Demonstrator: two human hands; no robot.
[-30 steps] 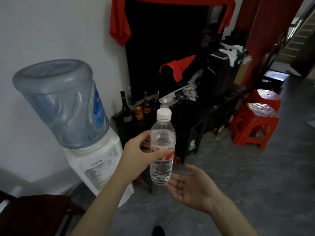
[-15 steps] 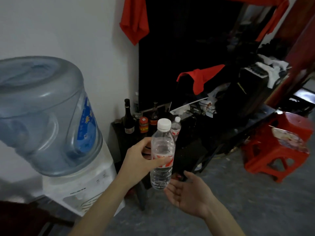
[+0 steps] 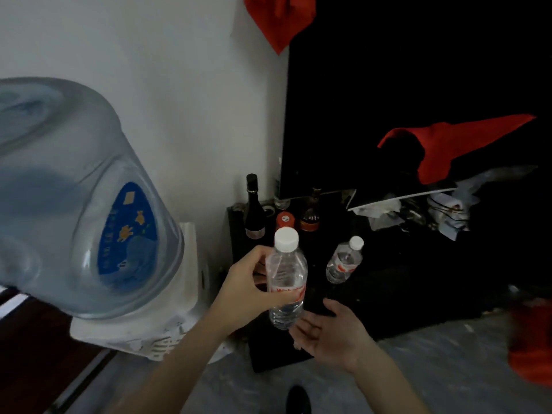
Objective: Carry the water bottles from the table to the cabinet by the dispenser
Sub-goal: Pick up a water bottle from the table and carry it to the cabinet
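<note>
A person's left hand (image 3: pixel 248 289) grips a clear water bottle (image 3: pixel 286 282) around its labelled middle, holding it upright just short of the dark cabinet (image 3: pixel 388 294) beside the water dispenser (image 3: pixel 89 204). The right hand (image 3: pixel 331 333) lies open, palm up, just below and to the right of the bottle's base — empty, ready to steady it.

Over the past second the view has closed in: the cabinet and dispenser, then seen across a stretch of floor, now fill the frame, while the grip on the bottle looks unchanged. The carry appears nearly over, with only the set-down left for this bottle.

A second water bottle (image 3: pixel 345 261) already stands on the cabinet top, beyond the right hand and apart from the held one. Past the left hand's knuckles, at the cabinet's back edge, stand a dark glass bottle (image 3: pixel 254 210) and two orange-capped jars (image 3: pixel 298 221) — close enough that the landing spot likely needs choosing with care, probably the bare patch nearer the front.
</note>
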